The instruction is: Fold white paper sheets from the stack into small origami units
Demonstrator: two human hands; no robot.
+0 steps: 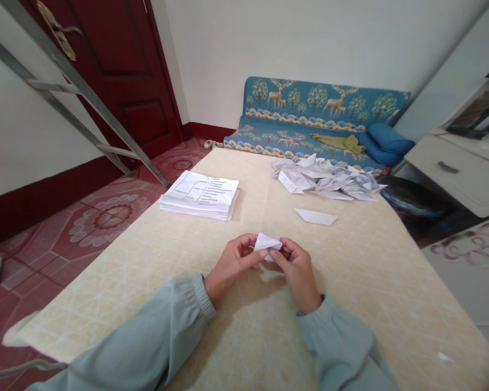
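My left hand (pixel 231 265) and my right hand (pixel 295 270) meet just above the middle of the beige table (pixel 155 260). Both pinch a small folded white paper piece (pixel 265 241) between fingers and thumbs. One folded white paper (pixel 316 216) lies flat on the table beyond my hands. A stack of printed sheets (pixel 200 195) rests at the far left of the table. A heap of several folded white papers (pixel 326 178) sits at the far right edge. Pale green sleeves cover both forearms.
A blue patterned sofa (pixel 318 117) stands past the table's far end. A metal ladder (pixel 77 87) leans at the left before a dark red door (pixel 118 60). A white cabinet (pixel 456 168) is at the right. A paper scrap (pixel 444 357) lies near the table's right edge.
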